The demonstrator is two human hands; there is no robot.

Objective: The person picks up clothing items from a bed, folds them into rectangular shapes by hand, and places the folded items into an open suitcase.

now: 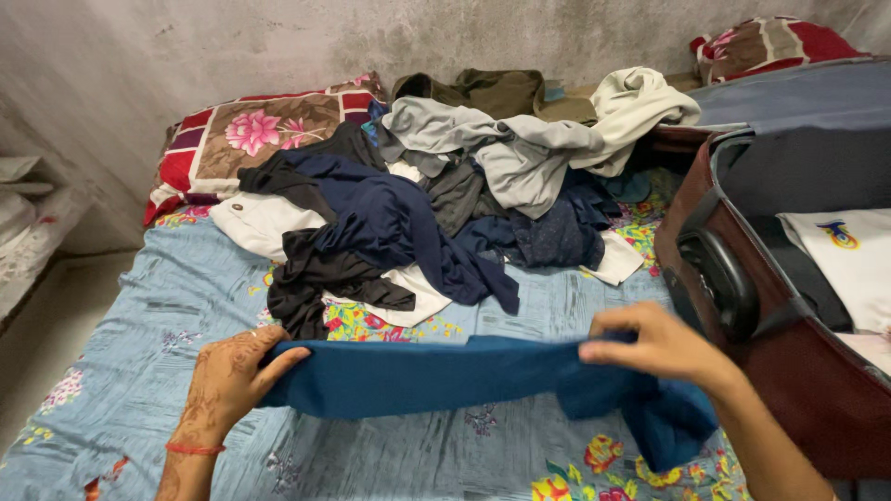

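A teal-blue garment (436, 376) is stretched flat across the near part of the bed. My left hand (227, 376), patterned with henna and wearing a red thread bracelet, grips its left end. My right hand (659, 345) pinches the upper edge near its right end, where the cloth bunches and hangs down. Just beyond the garment lies a heap of clothes (436, 204) in navy, black, white, grey and olive.
A maroon suitcase (705, 241) lies open at the right with folded white and dark clothes inside. A floral pillow (251, 130) rests against the grey wall; another pillow (761, 42) sits at the far right. The blue floral bedsheet (148, 315) covers the bed.
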